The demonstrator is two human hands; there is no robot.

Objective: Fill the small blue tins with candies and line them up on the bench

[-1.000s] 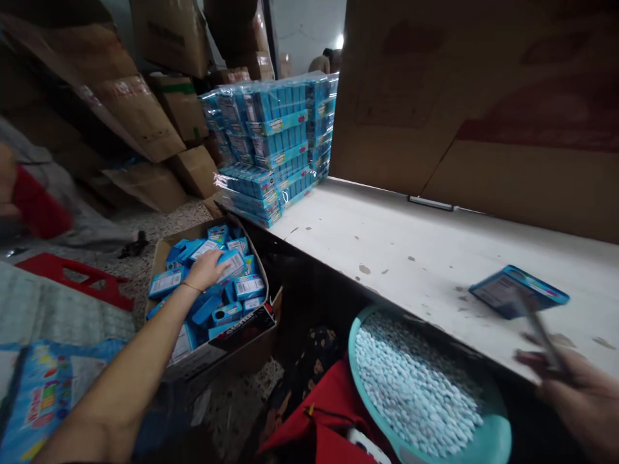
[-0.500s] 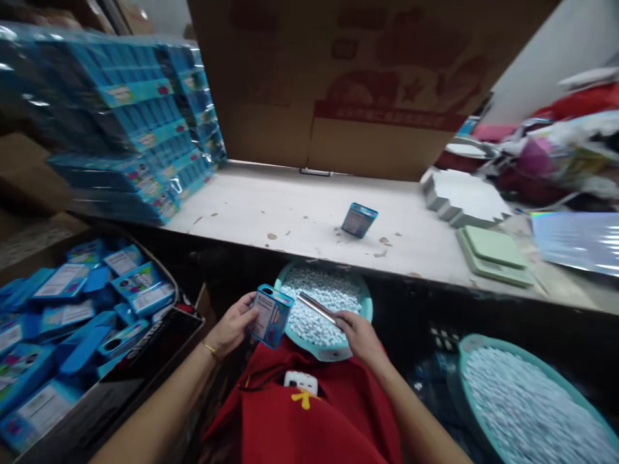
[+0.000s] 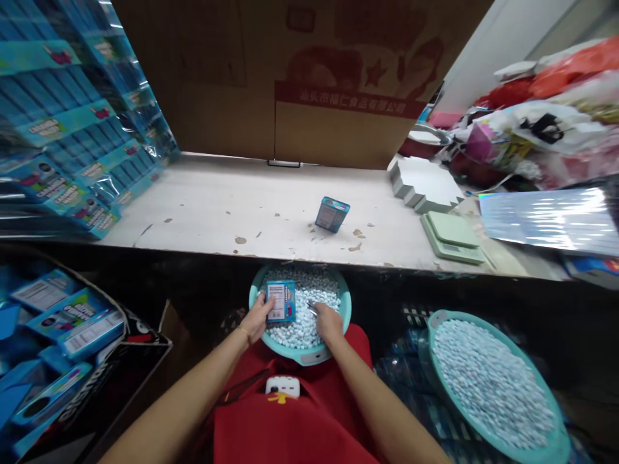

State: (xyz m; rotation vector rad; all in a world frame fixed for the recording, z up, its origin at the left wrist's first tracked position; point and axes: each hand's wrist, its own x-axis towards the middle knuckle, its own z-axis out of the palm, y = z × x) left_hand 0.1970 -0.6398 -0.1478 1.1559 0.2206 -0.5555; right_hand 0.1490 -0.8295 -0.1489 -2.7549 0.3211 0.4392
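Observation:
My left hand (image 3: 258,317) grips a small blue candy box (image 3: 281,301), holding it over a turquoise basin (image 3: 300,356). Small pale pieces, apparently candies (image 3: 290,335), fill this basin at my lap. The box's printed label faces up toward me. Inside the basin's rim, my right hand (image 3: 329,322) is closed around a narrow metal scoop (image 3: 313,309), its tip down among the pale pieces. Most of the scoop is hidden by the hand and the pieces. A similar blue box (image 3: 333,214) stands upright on the white table (image 3: 217,216) ahead.
At left are wrapped stacks of blue boxes (image 3: 72,129) and a carton (image 3: 130,351) of loose ones. A second basin (image 3: 563,438) of pale pieces is at lower right. A green scale (image 3: 452,235) and stacked white card (image 3: 425,183) lie right; a large cardboard box (image 3: 232,122) stands behind.
My right hand has lowered the scoop into the pale pieces. My left hand has brought the box over the basin and turned its label upward. The view has shifted right.

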